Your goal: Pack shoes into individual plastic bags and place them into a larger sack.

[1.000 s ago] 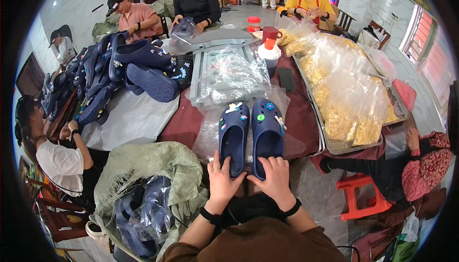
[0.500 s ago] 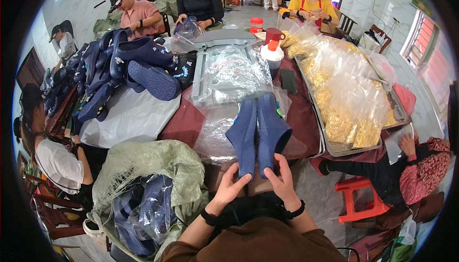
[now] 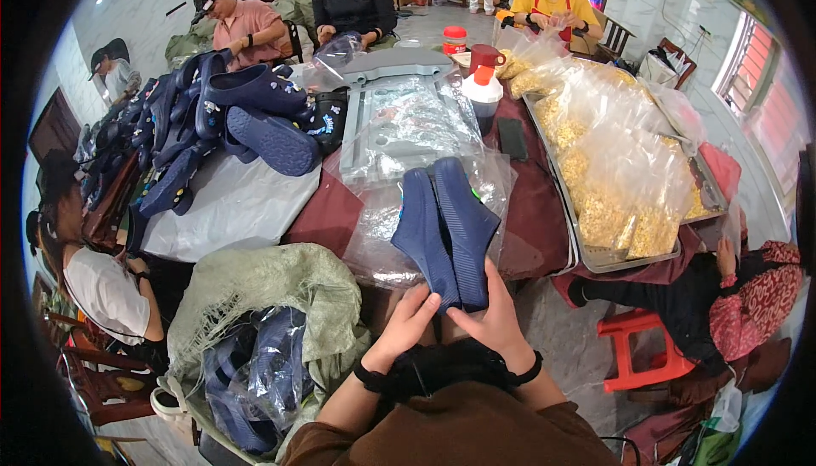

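Observation:
A pair of navy blue clogs is held side by side in front of me, toes away, over the near edge of the table. My left hand (image 3: 408, 323) grips the heel end of the left clog (image 3: 420, 232), thumb against its edge. My right hand (image 3: 493, 317) wraps the heel end of the right clog (image 3: 467, 226). The two clogs press against each other and tilt a little to the left. Beneath them lie clear plastic bags (image 3: 370, 236) on the dark red tablecloth (image 3: 540, 241).
Navy clogs (image 3: 255, 96) are heaped at the left. A woven sack (image 3: 327, 287) holding bagged clogs stands at my left. Metal trays (image 3: 586, 266) with bags of yellow pieces (image 3: 603, 211) fill the right side. A red stool (image 3: 642, 355) and several co-workers surround the table.
My hands have brought the two clogs together, closing the gap between them. The pair has shifted slightly and now leans left at the toes.

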A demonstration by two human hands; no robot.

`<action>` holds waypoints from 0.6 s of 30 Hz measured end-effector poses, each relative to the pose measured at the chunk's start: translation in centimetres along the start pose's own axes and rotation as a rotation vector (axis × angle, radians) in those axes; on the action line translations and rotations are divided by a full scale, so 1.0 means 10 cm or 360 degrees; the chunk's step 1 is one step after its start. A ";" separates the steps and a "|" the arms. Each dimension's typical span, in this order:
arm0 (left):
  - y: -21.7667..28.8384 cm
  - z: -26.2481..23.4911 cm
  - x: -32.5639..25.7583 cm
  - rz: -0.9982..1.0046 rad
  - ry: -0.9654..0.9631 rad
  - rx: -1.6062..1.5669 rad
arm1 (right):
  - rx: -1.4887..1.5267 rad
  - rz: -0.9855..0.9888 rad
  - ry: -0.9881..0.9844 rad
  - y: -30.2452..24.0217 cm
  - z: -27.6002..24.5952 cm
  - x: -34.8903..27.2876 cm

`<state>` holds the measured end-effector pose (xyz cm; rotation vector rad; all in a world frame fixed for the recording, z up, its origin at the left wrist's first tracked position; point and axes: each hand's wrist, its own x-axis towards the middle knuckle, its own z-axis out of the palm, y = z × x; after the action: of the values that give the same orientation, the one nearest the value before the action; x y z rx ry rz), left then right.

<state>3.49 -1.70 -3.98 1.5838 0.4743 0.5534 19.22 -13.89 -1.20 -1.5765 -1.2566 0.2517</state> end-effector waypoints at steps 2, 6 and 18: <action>0.03 -0.01 0.00 -0.0033 -0.0065 -0.0276 | -0.0125 -0.0048 0.0044 -0.06 0.00 0.01; 0.14 0.00 0.02 -0.0066 -0.0217 -0.0390 | -0.0488 -0.0049 0.0070 -0.15 0.07 0.01; 0.71 -0.08 0.29 0.0188 -0.0558 0.0702 | -0.0564 0.0173 0.0357 0.00 0.02 0.01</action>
<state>5.13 0.13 3.33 2.0933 0.2449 0.2549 19.15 -13.68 -1.19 -1.9194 -1.0816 -0.0860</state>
